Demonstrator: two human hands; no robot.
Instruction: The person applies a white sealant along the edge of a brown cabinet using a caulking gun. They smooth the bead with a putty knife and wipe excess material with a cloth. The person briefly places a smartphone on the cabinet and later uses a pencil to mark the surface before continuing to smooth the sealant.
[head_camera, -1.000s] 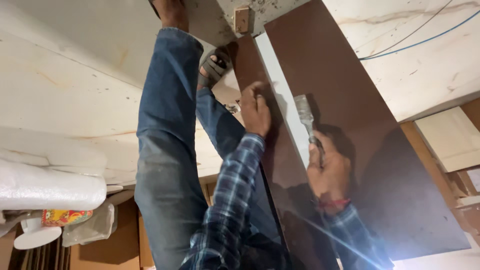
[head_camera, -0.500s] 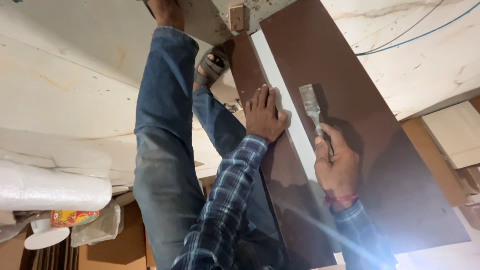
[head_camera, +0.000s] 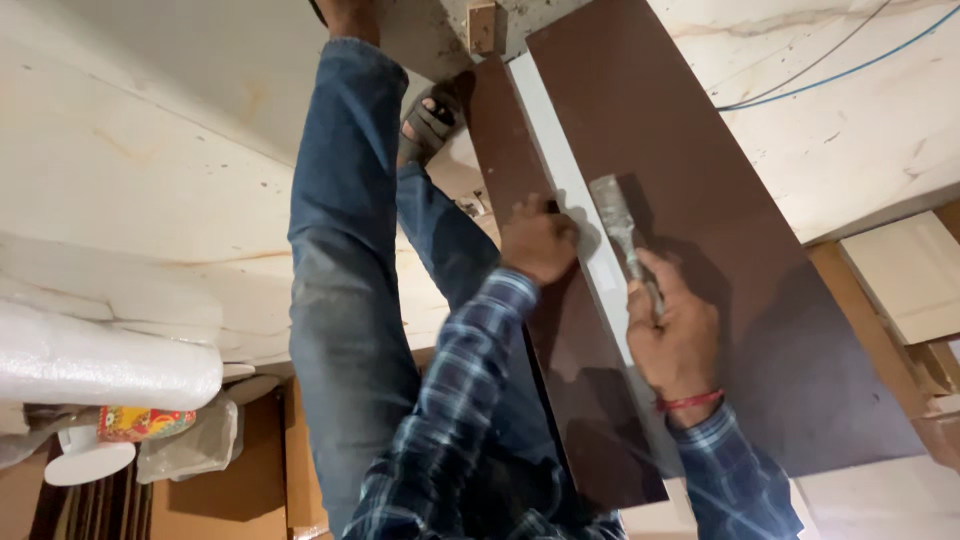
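right hand (head_camera: 675, 335) clamped on putty knife (head_camera: 622, 232), blade on white edge strip (head_camera: 580, 215) | left hand (head_camera: 538, 240) fingers curled, pressing brown laminate board (head_camera: 700, 200) to steady it

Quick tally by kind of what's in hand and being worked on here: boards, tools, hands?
Brown boards: 2, wide brown board and narrow brown board, with a white edge strip between them
Scraper tools: 1, metal scraper in the right hand
Hands at work: 2, right hand and left hand, which presses on the narrow board
Total: 5
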